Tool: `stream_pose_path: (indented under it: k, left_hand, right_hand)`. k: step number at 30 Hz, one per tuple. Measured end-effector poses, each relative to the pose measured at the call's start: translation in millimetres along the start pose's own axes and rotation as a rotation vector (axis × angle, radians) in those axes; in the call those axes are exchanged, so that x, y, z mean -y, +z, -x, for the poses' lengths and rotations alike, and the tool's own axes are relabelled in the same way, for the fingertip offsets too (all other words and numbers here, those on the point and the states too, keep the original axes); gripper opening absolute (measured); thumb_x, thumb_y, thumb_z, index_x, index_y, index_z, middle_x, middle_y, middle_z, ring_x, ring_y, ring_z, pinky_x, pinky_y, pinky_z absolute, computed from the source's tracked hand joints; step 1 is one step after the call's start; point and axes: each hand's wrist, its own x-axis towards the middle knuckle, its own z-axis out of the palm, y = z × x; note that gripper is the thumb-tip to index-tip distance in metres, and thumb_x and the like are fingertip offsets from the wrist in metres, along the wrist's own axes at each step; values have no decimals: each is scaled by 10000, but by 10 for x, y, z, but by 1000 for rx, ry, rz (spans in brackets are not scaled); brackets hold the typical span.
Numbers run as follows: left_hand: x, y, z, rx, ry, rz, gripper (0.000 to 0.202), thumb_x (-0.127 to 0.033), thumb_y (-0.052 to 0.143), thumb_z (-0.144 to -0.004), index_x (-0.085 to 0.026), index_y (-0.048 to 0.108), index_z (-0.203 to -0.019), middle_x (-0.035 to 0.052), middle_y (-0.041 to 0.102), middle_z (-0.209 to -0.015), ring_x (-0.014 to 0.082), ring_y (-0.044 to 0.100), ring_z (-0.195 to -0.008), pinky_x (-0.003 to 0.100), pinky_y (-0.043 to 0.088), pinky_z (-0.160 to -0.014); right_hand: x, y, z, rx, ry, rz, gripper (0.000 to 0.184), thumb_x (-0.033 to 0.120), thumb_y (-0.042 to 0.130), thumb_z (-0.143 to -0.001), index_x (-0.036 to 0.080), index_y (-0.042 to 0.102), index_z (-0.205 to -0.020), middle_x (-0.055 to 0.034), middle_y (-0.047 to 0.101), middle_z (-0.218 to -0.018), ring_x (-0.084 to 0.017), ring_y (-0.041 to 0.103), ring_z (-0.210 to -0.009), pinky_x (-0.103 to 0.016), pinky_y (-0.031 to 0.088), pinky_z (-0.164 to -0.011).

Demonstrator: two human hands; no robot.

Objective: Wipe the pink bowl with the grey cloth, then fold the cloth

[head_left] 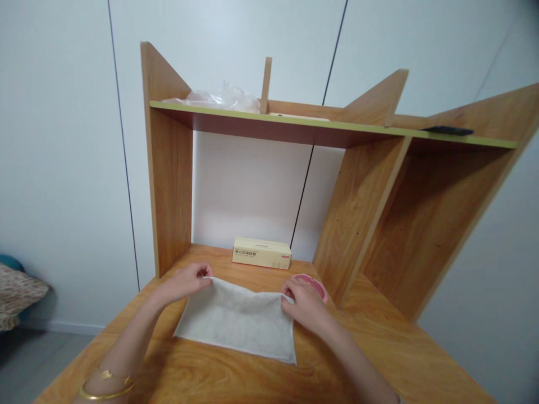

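Observation:
A thin white cloth [242, 322] is stretched between my two hands over the wooden desk. My left hand [191, 279] pinches its far left corner, fingers closed. At the far right corner my right hand [301, 303] grips the cloth between thumb and fingers. The cloth's near edge hangs toward me, close to or on the desktop; I cannot tell which. Just behind my right hand is a pink dish [315, 286], partly hidden by it. A cream cling film box [261, 253] with dark printed characters stands beyond the cloth.
A wooden shelf unit [170, 185] rises from the back of the desk [202, 370]. On its upper board lie a clear plastic bag [227, 98] and a dark flat object [448, 130]. Patterned fabric [21, 292] shows at far left.

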Motion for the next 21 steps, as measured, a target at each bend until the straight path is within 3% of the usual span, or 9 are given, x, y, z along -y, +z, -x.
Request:
stream_pose_path:
  k: [5, 9, 11, 14, 17, 21]
  left_hand:
    - [-26, -3, 97, 30, -77, -125, 150, -214, 488, -609, -200, 605, -700, 13, 641, -806, 245, 547, -872, 368, 342, -798]
    - [-3, -40, 196, 265, -31, -179, 207, -182, 525, -574, -248, 671, -705, -9, 665, -786, 248, 562, -841, 367, 358, -789]
    - [13, -22, 208, 323, 17, -152, 270, -145, 495, -574, -265, 690, -717, -14, 674, -761, 237, 573, -797, 341, 382, -751]
    - [-5, 80, 185, 222, 92, -90, 330, -107, 453, -585, -270, 697, -736, -6, 676, -757, 225, 569, -797, 323, 393, -748]
    - [-75, 262, 143, 136, 223, -44, 307, -112, 465, -600, -255, 695, -743, 11, 661, -777, 218, 556, -809, 311, 399, -755]
    - [-165, 534, 110, 155, 314, -91, 268, -145, 517, -612, -248, 678, -800, 13, 622, -750, 218, 534, -820, 306, 393, -757]
  right_hand:
    - [22, 50, 34, 85, -76, 100, 90, 172, 492, -687, 185, 571, -728, -42, 601, -818, -192, 498, -843, -279, 312, -729]
    - [54, 42, 195, 287, -125, 30, 62, 219, 561, -643, 197, 602, -685, -29, 614, -787, -186, 518, -808, -260, 328, -686]
    - [38, 64, 238, 346, -110, -22, 100, 287, 570, -665, 194, 607, -675, -30, 620, -774, -180, 532, -776, -252, 338, -657]
    - [-53, 135, 233, 268, -14, -44, 133, 280, 514, -722, 177, 598, -731, -51, 630, -803, -179, 551, -778, -254, 348, -656]
    - [-188, 235, 211, 231, 129, -47, 128, 261, 543, -685, 169, 580, -766, -69, 634, -829, -187, 565, -780, -253, 348, -629]
    - [-304, 362, 235, 297, 242, -132, 133, 262, 587, -611, 172, 546, -700, -27, 611, -707, -163, 553, -659, -233, 310, -532]
